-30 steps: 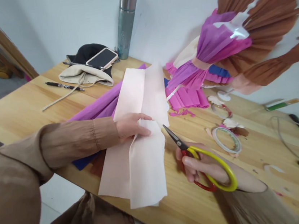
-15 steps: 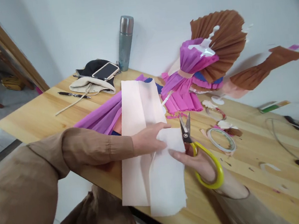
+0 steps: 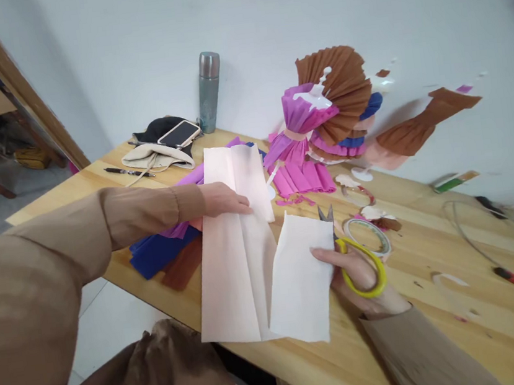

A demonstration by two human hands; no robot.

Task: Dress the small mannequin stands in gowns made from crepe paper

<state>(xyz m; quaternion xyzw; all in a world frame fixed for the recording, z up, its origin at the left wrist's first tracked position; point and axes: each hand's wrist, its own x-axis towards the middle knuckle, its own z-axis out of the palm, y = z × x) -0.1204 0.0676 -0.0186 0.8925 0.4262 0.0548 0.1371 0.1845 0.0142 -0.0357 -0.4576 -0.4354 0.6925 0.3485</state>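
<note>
My left hand [image 3: 226,199] lies on a long pale pink crepe paper sheet [image 3: 224,271], fingers stretched toward its lengthwise fold. My right hand [image 3: 358,274] pinches a smaller whitish paper piece [image 3: 300,278], thumb on top and fingers hidden beneath. Yellow-handled scissors [image 3: 366,285] hang around that same hand, their blades pointing away and slightly apart just past the paper's far corner. Under and beside the long sheet are blue crepe paper [image 3: 159,253], brown paper [image 3: 184,267] and purple paper [image 3: 192,175].
A tape roll [image 3: 368,235] lies right of the scissors. Behind are folded pink paper [image 3: 304,177], a pleated brown fan [image 3: 338,89] and a brown paper dress [image 3: 417,126]. A flask [image 3: 210,92], phone [image 3: 179,134], cloth pouch [image 3: 159,156] and pen [image 3: 128,172] stand or lie far left.
My left hand has let go of the smaller paper piece and moved left and away onto the long sheet. My right hand has drawn the piece and scissors to the right.
</note>
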